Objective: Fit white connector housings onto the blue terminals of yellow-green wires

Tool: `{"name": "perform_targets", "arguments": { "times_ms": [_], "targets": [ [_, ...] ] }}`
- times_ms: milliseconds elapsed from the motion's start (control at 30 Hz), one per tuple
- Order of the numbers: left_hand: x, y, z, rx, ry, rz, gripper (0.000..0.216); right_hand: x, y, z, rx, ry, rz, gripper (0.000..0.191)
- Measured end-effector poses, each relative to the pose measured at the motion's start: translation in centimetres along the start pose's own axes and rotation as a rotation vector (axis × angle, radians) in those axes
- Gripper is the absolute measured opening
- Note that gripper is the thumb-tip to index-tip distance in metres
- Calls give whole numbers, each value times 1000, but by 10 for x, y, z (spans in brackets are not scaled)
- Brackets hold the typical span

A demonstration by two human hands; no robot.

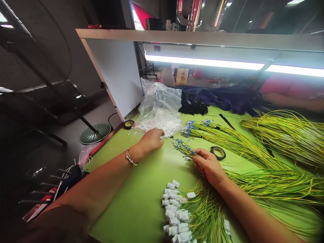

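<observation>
Pinching blue-collared wire ends below frame centre, the right hand seemingly aimed them toward the white connector housings at centre, where the left hand curled, its grip impossible to tell.

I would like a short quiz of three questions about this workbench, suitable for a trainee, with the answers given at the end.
1. True or false: the left hand is at the small white plastic pieces.
2. Choose one. The right hand holds:
a) a clear plastic bag
b) yellow-green wires with blue-banded metal tips
c) a long black strip
3. How many round black tape rolls lie on the flat green tabletop?

Key: 1. True. 2. b. 3. Two.
</observation>
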State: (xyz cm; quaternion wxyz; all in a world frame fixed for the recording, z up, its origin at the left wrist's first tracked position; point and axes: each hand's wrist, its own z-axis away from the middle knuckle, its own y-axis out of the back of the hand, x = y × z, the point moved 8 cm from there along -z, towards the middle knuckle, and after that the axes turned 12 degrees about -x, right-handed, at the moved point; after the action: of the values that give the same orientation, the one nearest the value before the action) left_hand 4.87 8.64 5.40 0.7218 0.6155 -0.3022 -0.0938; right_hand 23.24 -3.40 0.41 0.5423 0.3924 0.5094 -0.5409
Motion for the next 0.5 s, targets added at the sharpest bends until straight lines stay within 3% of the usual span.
{"name": "perform_targets", "arguments": {
  "times_ms": [67, 167, 267, 367, 500],
  "targets": [
    [6, -7, 0, -86, -17, 248, 27, 2, 2, 0, 12, -11, -22, 29],
    [27, -40, 8, -358, -38, 863, 15, 4, 3, -1, 19, -15, -53, 29],
    [54, -71, 21, -522, -16, 1410, 27, 4, 6, 0, 51, 5, -68, 30],
    [65, -88, 31, -560, 60, 1659, 35, 3, 7, 1, 69, 29, -20, 29],
    [68, -92, 34, -589, 91, 1730, 26, -1, 6, 3, 57, 70, 102, 26]
  ]
}}
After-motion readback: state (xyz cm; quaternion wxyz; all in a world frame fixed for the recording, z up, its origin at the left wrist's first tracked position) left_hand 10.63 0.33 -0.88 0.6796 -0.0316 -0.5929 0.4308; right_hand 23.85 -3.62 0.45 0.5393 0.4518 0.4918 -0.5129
